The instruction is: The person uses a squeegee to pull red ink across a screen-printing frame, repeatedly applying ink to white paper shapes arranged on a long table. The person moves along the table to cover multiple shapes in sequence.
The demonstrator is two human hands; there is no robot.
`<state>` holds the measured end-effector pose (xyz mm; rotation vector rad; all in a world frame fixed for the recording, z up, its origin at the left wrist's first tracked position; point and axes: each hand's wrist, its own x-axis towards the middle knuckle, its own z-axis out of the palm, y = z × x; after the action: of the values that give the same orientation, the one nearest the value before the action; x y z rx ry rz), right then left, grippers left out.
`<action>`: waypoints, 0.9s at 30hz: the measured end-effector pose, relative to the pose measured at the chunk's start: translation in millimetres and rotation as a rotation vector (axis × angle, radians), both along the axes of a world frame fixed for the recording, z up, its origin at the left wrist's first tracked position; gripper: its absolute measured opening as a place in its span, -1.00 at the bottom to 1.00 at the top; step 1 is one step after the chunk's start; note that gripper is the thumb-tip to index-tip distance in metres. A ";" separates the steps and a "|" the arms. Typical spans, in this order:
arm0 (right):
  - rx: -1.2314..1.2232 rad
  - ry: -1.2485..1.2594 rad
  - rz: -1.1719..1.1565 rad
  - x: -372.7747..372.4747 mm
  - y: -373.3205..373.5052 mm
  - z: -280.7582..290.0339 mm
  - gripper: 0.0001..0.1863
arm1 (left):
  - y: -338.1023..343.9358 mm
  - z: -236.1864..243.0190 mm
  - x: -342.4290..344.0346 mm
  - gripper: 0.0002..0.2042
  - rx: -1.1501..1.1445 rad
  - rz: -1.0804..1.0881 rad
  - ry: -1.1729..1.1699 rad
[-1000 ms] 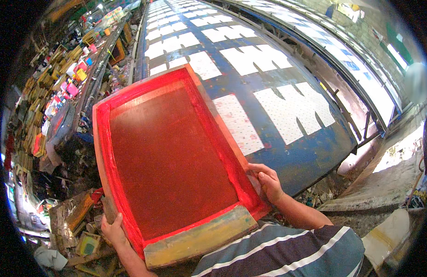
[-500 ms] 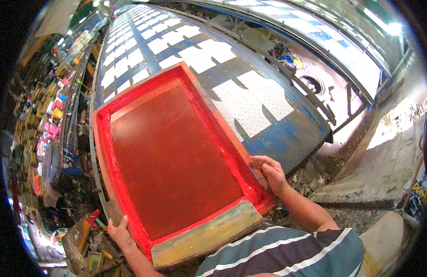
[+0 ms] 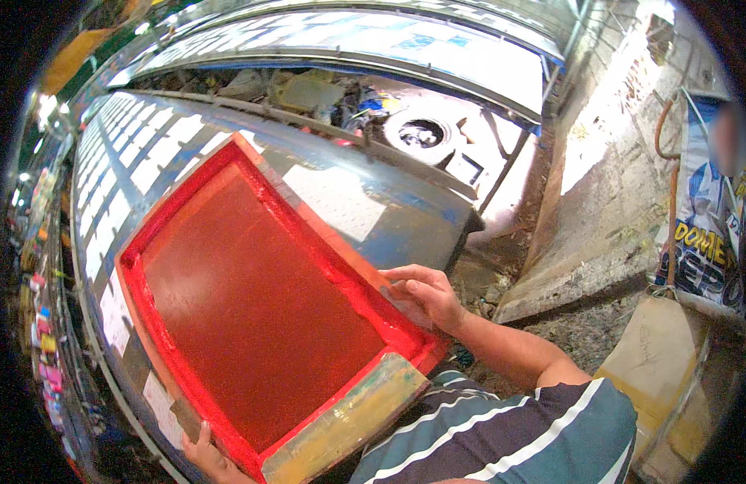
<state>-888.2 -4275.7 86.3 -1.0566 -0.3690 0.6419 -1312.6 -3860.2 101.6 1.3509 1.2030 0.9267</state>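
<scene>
A screen printing frame point(image 3: 244, 310) with a dark red mesh and bright red edging fills the middle of the view, tilted in front of my body. My right hand point(image 3: 425, 297) grips its right side near the close corner, thumb on top. On the frame's lower left side my left hand point(image 3: 207, 458) is closed round the edge, partly cut off below. A paint-stained board point(image 3: 348, 419) runs along the frame's near end. Beyond and beneath lies a long table point(image 3: 405, 246) with white cut fabric pieces point(image 3: 334, 198) laid in rows.
A second long table point(image 3: 486, 73) with white pieces runs along the far side. Between the tables sit a round white basin-like thing point(image 3: 421, 133) and clutter. At right are a concrete wall point(image 3: 599, 153), a printed banner point(image 3: 708, 202) and a pale sack-like thing point(image 3: 655, 347). Colourful containers point(image 3: 48, 347) line the left.
My view has swung to the right, bringing the wall and banner further in. The frame, still held in both hands, now appears lower and more turned over the table's near end.
</scene>
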 end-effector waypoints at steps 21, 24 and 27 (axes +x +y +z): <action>-0.018 -0.191 -0.179 413.1 -291.1 62.6 -0.51 | -192.4 8.1 460.1 -0.72 0.534 -0.322 0.129; 0.097 -0.165 -0.227 447.6 -319.9 68.1 -0.51 | -230.8 32.7 543.6 -0.72 0.259 -0.313 0.042; 0.007 -0.193 -0.260 499.3 -355.7 69.3 -0.52 | -263.4 40.9 620.1 -0.71 0.182 -0.353 0.028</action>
<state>-388.9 -4631.4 155.6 -1.1409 -0.3926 0.3070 -692.5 -4123.6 142.5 1.6619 0.8771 0.7774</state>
